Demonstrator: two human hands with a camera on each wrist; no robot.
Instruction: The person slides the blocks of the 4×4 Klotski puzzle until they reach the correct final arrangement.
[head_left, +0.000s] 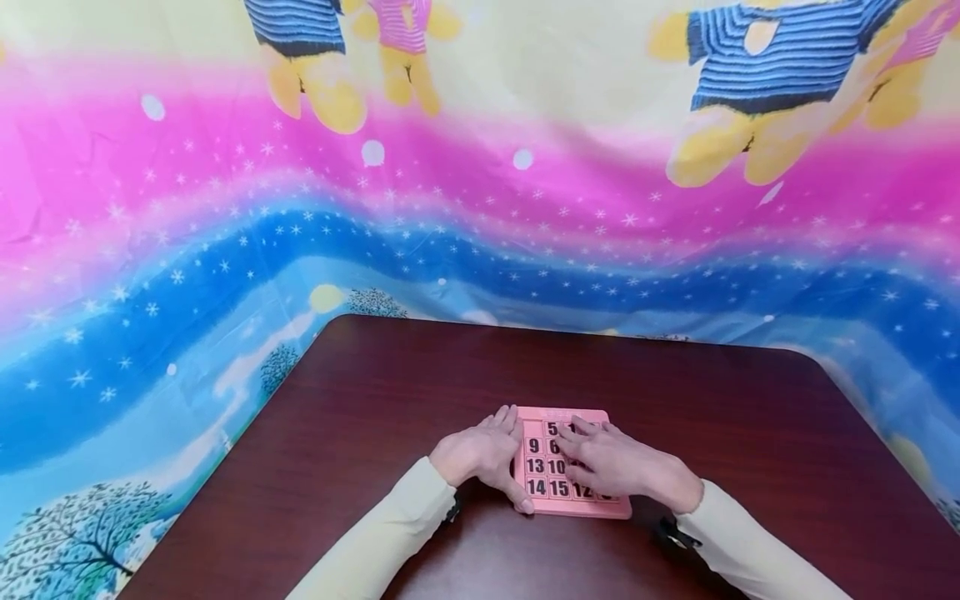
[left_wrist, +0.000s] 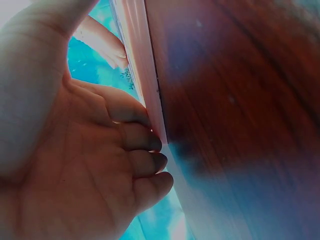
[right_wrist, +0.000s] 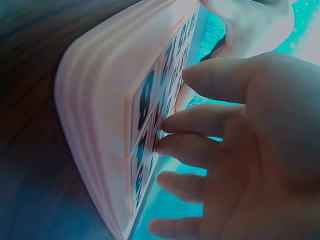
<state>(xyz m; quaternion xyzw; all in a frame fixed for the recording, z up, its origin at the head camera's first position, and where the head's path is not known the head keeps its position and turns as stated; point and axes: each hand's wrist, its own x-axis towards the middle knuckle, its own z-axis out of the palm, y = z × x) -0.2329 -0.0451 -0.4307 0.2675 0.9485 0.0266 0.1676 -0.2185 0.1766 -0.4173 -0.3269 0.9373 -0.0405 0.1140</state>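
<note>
Sleeves [head_left: 381, 535] converge, left hand [head_left: 486, 451] splayed against number puzzle [head_left: 566, 507], right hand [head_left: 621, 461] relaxed on tiles [head_left: 536, 487].

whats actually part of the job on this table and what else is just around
Part of the job:
- pink board, lying flat
- numbered tiles set in it, some covered from the head view

Just around:
- dark reddish-brown table, only the surface under the board
- patterned backdrop behind it, with snowflakes, trees and bear-like figures
</note>
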